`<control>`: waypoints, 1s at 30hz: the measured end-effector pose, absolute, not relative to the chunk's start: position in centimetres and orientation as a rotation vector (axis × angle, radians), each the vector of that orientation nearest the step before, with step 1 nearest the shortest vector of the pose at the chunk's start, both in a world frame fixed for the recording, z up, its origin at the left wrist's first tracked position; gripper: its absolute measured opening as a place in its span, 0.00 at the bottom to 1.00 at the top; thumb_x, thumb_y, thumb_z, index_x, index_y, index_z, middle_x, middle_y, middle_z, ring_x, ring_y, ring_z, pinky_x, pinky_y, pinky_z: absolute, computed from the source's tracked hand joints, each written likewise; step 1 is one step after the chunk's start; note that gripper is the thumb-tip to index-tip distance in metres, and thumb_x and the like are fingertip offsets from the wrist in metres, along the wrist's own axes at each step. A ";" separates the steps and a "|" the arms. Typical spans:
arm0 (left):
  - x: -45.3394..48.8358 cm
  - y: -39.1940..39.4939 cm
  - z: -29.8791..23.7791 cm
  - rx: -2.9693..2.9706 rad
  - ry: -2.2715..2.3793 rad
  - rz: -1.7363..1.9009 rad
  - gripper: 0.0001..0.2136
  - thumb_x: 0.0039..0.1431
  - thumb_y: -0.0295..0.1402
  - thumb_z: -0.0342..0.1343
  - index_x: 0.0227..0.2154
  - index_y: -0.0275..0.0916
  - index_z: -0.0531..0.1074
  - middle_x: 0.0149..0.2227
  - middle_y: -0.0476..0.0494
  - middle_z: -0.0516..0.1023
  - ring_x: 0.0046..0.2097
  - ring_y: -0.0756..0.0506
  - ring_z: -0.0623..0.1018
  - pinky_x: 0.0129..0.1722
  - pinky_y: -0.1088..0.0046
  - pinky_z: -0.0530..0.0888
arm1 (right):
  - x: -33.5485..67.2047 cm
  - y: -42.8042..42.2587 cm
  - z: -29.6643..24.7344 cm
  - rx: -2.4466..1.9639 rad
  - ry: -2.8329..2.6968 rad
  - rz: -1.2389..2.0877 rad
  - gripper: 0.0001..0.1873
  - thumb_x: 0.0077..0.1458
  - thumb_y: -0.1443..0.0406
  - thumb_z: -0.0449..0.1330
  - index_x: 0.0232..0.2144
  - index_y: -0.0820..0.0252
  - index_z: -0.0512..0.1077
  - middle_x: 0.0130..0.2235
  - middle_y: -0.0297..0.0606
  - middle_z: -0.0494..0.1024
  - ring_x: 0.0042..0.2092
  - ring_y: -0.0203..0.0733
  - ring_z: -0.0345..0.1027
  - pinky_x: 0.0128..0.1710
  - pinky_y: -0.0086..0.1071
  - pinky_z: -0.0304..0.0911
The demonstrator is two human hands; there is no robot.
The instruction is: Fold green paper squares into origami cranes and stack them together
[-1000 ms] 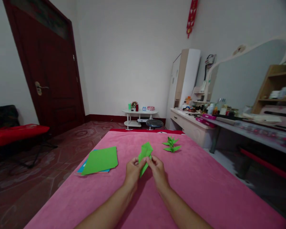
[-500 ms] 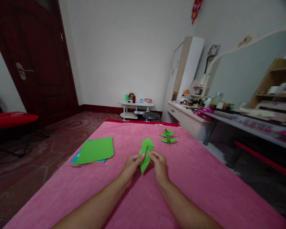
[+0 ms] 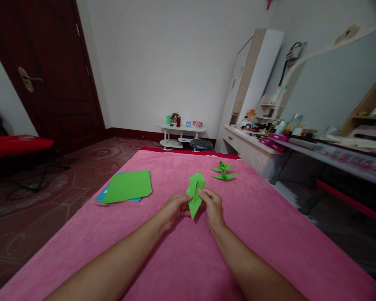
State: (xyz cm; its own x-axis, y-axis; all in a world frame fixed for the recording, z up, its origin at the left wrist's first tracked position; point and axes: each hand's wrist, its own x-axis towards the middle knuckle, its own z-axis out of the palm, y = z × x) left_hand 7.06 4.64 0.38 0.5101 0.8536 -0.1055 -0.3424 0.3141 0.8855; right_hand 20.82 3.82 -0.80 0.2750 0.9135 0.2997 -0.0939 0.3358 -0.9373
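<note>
A partly folded green origami paper (image 3: 195,204) is held up over the pink cloth, its pointed end toward me. My left hand (image 3: 176,207) pinches its left edge, thumb on top and fingers underneath. On the other side, my right hand (image 3: 213,203) grips the right edge between thumb and fingers. Beyond the right hand lie green folded paper cranes (image 3: 224,176), close together. Off to the left rests a stack of square paper sheets (image 3: 128,187), green on top with blue showing beneath.
The pink cloth (image 3: 163,267) covers the surface in front of me. A white side table (image 3: 181,128) with small items stands by the far wall. Along the right runs a dressing table (image 3: 253,141) crowded with bottles. A red-topped folding seat (image 3: 19,146) is at the left.
The view has tipped downward a little, so the room sits differently in the picture. My left fingers have opened out slightly beneath the paper; both hands still hold it.
</note>
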 end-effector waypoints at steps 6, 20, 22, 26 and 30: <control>7.2 4.5 0.1 0.980 0.650 0.898 0.16 0.47 0.40 0.61 0.31 0.30 0.76 0.30 0.37 0.79 0.29 0.48 0.76 0.31 0.74 0.72 | 20.6 3.6 -0.7 -0.998 -1.049 0.839 0.19 0.47 0.57 0.60 0.16 0.60 0.58 0.19 0.27 0.53 0.22 0.31 0.45 0.21 0.26 0.44; 7.1 4.4 0.8 1.009 0.742 0.843 0.16 0.42 0.41 0.63 0.26 0.29 0.74 0.23 0.41 0.76 0.22 0.51 0.73 0.23 0.76 0.71 | 20.7 3.7 -0.7 -0.978 -1.043 0.921 0.18 0.45 0.58 0.62 0.15 0.61 0.60 0.17 0.26 0.55 0.21 0.30 0.46 0.20 0.26 0.45; 6.9 4.5 1.0 1.030 0.745 0.787 0.16 0.41 0.40 0.64 0.25 0.29 0.74 0.22 0.41 0.75 0.21 0.51 0.73 0.23 0.76 0.71 | 20.7 3.7 -0.7 -0.967 -1.050 0.954 0.17 0.44 0.58 0.62 0.16 0.61 0.62 0.17 0.26 0.57 0.21 0.30 0.47 0.20 0.26 0.46; 6.9 4.7 0.8 1.035 0.758 0.873 0.16 0.40 0.40 0.64 0.22 0.29 0.73 0.21 0.42 0.75 0.20 0.52 0.72 0.22 0.77 0.71 | 20.6 3.6 -0.5 -0.934 -1.054 1.052 0.15 0.46 0.56 0.62 0.20 0.63 0.68 0.20 0.30 0.63 0.22 0.32 0.54 0.23 0.26 0.52; 7.1 4.9 0.3 1.030 0.747 0.991 0.16 0.43 0.40 0.64 0.23 0.29 0.74 0.21 0.44 0.74 0.20 0.53 0.72 0.22 0.79 0.71 | 20.6 3.6 -0.5 -0.846 -1.025 1.230 0.13 0.47 0.57 0.62 0.24 0.63 0.72 0.22 0.32 0.69 0.25 0.35 0.59 0.26 0.27 0.57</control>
State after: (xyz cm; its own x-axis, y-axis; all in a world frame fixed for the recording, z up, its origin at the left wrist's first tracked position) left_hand 7.12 4.93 0.33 0.3835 0.9220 -0.0539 -0.3058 0.1818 0.9346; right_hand 20.55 3.63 -0.53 0.0327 0.9871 0.1566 -0.3325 0.1585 -0.9297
